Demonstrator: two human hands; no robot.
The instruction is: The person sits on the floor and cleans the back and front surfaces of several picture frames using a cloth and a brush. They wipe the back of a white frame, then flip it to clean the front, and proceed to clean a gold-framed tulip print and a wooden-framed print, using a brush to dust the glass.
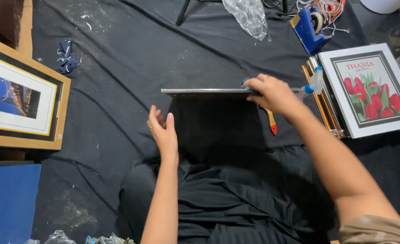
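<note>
A thin flat pane or frame [204,92] stands on edge on the black cloth [127,68], seen from above as a narrow grey strip. My right hand [274,94] grips its right end, with a bit of dark blue cloth under the fingers. My left hand [163,131] hovers open just below the pane's left part, palm turned toward it and not touching it. A tool with a wooden and red handle [271,122] lies under my right hand. A small spray bottle [313,84] lies just right of my right hand.
A stack of frames topped by a white-framed tulip print [371,88] sits at the right. A wood-framed picture [19,101] lies at the left, a blue board [8,199] below it. A blue tape dispenser [308,27], crumpled plastic [247,16] and a blue rag [67,56] lie farther off.
</note>
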